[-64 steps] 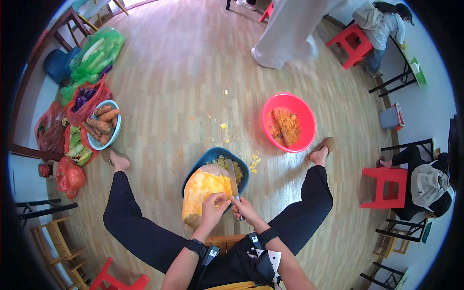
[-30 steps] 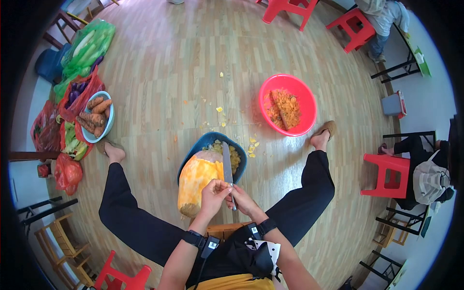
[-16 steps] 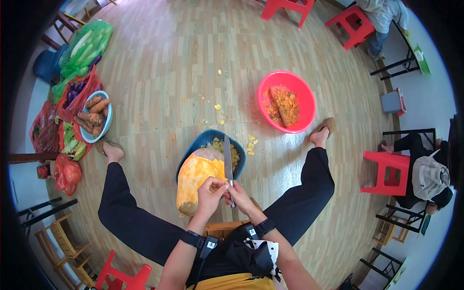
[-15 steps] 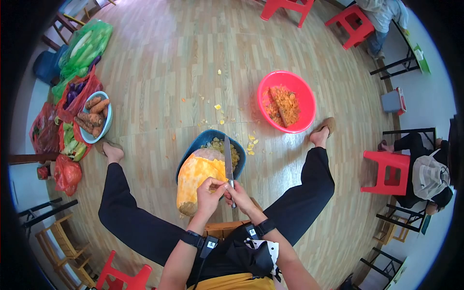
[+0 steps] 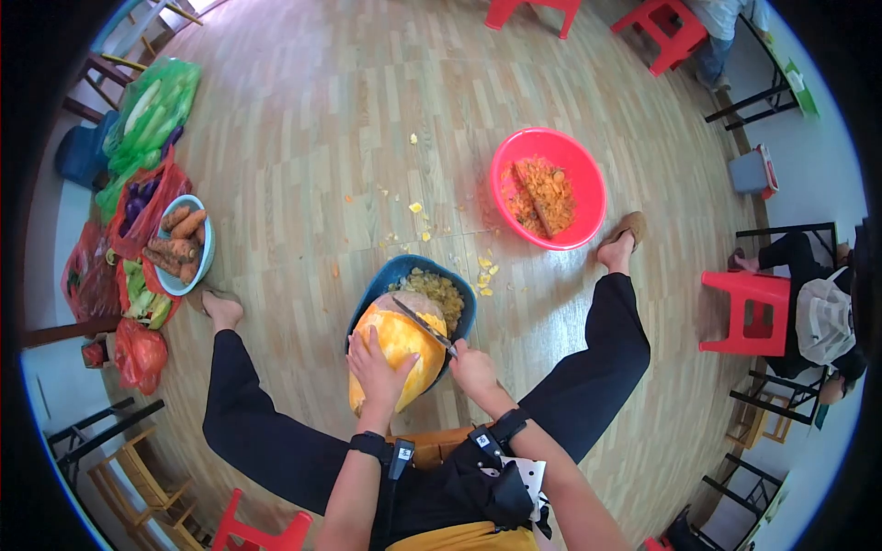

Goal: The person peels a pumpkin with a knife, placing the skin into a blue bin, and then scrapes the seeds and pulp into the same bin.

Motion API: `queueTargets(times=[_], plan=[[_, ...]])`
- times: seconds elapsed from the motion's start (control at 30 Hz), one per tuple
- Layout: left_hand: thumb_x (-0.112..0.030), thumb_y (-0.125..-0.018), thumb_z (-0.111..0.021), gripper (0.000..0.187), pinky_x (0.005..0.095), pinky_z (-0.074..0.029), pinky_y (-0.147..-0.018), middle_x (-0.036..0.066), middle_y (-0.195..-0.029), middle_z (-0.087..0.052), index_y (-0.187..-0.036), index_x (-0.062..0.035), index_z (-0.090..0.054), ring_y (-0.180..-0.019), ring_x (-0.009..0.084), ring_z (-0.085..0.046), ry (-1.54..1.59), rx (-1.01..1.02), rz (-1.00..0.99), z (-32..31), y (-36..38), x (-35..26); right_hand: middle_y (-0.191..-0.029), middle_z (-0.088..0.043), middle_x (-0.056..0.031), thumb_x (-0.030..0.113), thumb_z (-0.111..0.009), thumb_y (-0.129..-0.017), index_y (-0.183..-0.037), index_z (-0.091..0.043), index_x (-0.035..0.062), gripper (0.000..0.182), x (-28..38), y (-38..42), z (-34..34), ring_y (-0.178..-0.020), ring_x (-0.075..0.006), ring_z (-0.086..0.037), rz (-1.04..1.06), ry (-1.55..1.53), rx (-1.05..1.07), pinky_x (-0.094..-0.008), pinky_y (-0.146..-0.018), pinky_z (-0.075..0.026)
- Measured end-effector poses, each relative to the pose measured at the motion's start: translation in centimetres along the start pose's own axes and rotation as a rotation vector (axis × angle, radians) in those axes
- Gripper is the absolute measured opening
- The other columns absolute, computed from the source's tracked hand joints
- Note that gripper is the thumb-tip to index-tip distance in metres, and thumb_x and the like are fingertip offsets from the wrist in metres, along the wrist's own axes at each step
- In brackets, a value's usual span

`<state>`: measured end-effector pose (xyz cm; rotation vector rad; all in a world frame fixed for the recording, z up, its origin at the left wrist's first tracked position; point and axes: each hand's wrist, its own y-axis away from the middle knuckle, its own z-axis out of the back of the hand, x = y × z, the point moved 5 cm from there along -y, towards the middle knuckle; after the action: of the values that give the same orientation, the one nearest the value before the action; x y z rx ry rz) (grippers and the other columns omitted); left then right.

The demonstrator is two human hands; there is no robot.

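Observation:
A large, mostly peeled pumpkin [image 5: 410, 342] leans in the blue basin [image 5: 367, 297], its orange flesh showing and a paler patch at its far end. My left hand [image 5: 375, 370] lies on the near part of the pumpkin with its fingers spread. In my right hand [image 5: 475, 370] is the handle of a kitchen knife [image 5: 423, 321]. The blade slants across the pumpkin's upper face, pointing away and to the left, against or just above the surface. Pale peelings [image 5: 435, 289] fill the basin's far side.
A pink basin [image 5: 593, 197] with orange peelings stands ahead right. To the left are a light blue basket [image 5: 208, 250] of carrots and bags of vegetables [image 5: 152, 115]. Peel scraps [image 5: 485, 272] dot the floor. A person [image 5: 822, 321] sits at right near a red stool [image 5: 744, 312].
My hands have parted from near the knife handle. The left now lies on the pumpkin; the right has swung the knife blade from upright to slanting left across it.

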<state>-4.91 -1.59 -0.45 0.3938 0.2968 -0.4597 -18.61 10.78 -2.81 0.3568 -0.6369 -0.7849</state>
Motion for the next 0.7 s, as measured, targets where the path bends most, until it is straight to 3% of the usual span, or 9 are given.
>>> queueTargets(times=[0.2, 0.37, 0.7], plan=[[-0.048, -0.068, -0.064, 0.083, 0.0494, -0.017, -0.102, 0.023, -0.134, -0.025, -0.13, -0.0043, -0.031, -0.127, 0.0349, -0.02, -0.05, -0.055, -0.002, -0.9, -0.8, 0.0, -0.068, -0.059, -0.02, 0.011, -0.057, -0.07, -0.089, -0.047, 0.0033, 0.023, -1.4, -1.1, -0.8, -0.064, -0.037, -0.059, -0.052, -0.184, -0.043, -0.0468, -0.059, -0.047], [-0.048, -0.07, -0.062, 0.079, 0.0487, -0.018, -0.102, 0.022, -0.132, -0.027, -0.129, -0.0049, -0.032, -0.127, 0.0338, -0.022, -0.066, -0.061, -0.013, -0.4, -0.8, 0.0, -0.071, -0.058, -0.0228, 0.008, -0.051, -0.07, -0.091, -0.051, 0.0048, 0.021, -2.0, -1.9, -0.9, -0.066, -0.0408, -0.057, -0.089, -0.268, -0.079, -0.0486, -0.06, -0.046], [-0.043, -0.077, -0.055, 0.068, 0.0493, -0.022, -0.099, 0.021, -0.132, -0.028, -0.129, -0.0057, -0.033, -0.126, 0.0338, -0.024, -0.083, -0.1, -0.057, -0.4, -0.4, -0.2, -0.066, -0.058, -0.0212, 0.012, -0.052, -0.071, -0.089, -0.05, 0.0054, 0.02, -0.8, -1.3, -1.0, -0.062, -0.0381, -0.058, -0.009, -0.169, -0.017, -0.0483, -0.059, -0.047]])
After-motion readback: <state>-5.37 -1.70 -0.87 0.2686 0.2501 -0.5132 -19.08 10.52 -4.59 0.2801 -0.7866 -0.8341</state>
